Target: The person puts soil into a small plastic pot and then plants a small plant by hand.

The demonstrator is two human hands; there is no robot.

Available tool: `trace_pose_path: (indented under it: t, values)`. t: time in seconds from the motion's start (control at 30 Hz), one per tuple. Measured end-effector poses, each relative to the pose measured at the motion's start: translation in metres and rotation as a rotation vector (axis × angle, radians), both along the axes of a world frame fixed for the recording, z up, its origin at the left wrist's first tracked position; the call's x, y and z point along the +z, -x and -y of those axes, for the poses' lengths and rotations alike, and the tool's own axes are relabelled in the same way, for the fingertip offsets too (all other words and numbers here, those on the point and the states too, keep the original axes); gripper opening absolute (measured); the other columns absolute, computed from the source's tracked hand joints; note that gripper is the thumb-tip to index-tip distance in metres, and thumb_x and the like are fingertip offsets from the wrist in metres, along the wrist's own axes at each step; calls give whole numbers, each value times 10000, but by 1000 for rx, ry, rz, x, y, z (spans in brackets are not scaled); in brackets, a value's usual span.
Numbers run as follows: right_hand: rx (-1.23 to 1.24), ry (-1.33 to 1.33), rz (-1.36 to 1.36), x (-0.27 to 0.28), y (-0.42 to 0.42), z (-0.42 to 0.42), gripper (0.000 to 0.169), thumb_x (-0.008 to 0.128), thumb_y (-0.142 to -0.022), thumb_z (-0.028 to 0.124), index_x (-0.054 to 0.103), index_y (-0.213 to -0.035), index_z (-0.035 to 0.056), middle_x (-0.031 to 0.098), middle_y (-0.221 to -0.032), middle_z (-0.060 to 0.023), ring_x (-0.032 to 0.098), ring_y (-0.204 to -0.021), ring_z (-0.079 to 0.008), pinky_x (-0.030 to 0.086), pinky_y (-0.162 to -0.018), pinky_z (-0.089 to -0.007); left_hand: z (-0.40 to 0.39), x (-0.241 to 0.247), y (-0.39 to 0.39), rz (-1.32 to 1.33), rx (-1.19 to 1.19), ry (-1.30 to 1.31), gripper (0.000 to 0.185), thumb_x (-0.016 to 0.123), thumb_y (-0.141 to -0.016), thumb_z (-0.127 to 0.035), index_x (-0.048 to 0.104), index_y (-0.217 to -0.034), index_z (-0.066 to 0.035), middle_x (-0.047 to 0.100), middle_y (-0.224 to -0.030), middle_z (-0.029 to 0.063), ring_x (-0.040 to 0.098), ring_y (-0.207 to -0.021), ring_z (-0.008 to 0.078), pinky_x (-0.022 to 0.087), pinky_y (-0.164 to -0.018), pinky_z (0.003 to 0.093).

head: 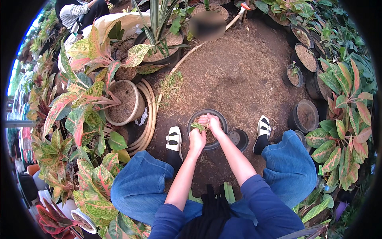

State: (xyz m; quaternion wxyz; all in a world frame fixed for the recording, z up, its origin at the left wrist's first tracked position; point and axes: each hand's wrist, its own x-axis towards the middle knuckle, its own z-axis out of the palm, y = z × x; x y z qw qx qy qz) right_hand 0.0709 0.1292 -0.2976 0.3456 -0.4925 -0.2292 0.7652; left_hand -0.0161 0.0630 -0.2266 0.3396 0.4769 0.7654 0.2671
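Observation:
A round black plastic pot [223, 116] with soil in it stands on the ground between my feet. My left hand [197, 139] is over its near left side, closed around a small green plant [198, 126] whose leaves stick out past the fingers. Over the pot's middle, my right hand [211, 123] is turned palm up, fingers stretched toward the plant; I see nothing held in it. My hands hide part of the soil. A smaller black pot [243, 139] sits against the right side of the larger one.
Pulled weeds [173, 88] lie on the soil floor ahead, left of centre. A coiled hose [151, 110] runs beside a large pale pot [138, 103] with a leafy aglaonema [85, 86]. Black pots [303, 116] line the right side. Another person [74, 16] sits at the upper left.

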Motion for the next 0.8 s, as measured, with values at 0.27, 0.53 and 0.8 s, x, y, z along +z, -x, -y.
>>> trace_pose_path:
  t: [0.27,0.53,0.8]
  values:
    - [-132,-198,117,19,-6,9,378,328,-919,244,531,-998,-65,601,-915,-180,604,-829,-237,484,-734,-311,4,7,4,-56,-43,-21,253,612,-705,-152,565,-719,96,584,-667,239,597,-702,359,469,-678,404]
    - [-154,-577,576,61,-26,31,259,461,-858,221,622,-891,21,622,-884,-97,568,-907,-187,412,-789,-297,9,45,35,-34,-178,167,467,617,-710,-219,504,-1029,102,629,-736,179,633,-677,239,487,-644,319]
    - [5,-641,526,189,-67,-3,106,543,-781,76,621,-768,6,619,-717,-52,531,-570,-82,414,-515,-204,6,155,59,-470,-514,307,390,573,-747,-356,610,-910,-3,602,-914,192,586,-878,297,466,-770,373]
